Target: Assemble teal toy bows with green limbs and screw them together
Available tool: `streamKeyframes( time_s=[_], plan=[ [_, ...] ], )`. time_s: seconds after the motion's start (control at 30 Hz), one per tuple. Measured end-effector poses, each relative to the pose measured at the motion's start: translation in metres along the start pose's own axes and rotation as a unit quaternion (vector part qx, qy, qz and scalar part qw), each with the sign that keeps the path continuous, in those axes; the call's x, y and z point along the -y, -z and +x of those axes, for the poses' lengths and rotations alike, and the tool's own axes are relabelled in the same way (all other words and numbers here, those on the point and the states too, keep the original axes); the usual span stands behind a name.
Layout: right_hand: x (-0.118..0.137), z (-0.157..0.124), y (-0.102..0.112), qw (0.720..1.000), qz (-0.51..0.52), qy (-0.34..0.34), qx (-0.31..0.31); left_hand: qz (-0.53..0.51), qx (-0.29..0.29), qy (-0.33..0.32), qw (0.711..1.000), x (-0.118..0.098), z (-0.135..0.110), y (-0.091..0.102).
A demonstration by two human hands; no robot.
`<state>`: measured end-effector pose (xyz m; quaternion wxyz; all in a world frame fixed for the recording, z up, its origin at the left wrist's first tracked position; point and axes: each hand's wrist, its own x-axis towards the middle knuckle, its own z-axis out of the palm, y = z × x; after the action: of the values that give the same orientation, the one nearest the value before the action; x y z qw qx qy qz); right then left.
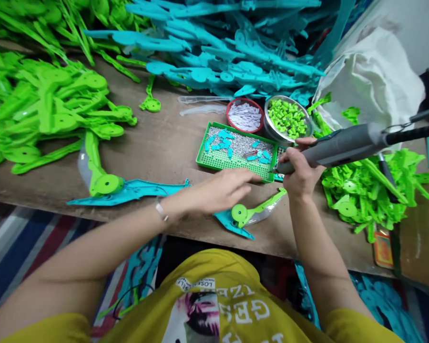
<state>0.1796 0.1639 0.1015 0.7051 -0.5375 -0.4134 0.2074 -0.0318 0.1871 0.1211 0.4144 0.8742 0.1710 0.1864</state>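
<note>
My right hand is wrapped round a grey electric screwdriver, its tip pointing left by the right end of a green tray. Small silvery screws fill much of that tray, with several little blue pieces on top. My left hand reaches over the tray's near right corner, fingers stretched out; nothing shows in them. Beneath the left hand and forearm lies a long blue plastic part, its middle hidden. A green arm with a clear piece sits at its left end, a similar green arm at its right.
Green parts heap at the left, more green parts at the right. Blue parts pile along the back. A red basket of whitish pieces and a metal bowl of green pieces stand behind the tray. A white sack leans right.
</note>
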Motion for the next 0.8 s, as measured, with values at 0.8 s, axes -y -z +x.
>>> streamKeyframes(
  time_s=[0.8],
  plan=[
    [-0.035, 0.011, 0.006, 0.999, -0.022, 0.028, -0.019, -0.395, 0.004, 0.134, 0.909, 0.107, 0.131, -0.037]
  ],
)
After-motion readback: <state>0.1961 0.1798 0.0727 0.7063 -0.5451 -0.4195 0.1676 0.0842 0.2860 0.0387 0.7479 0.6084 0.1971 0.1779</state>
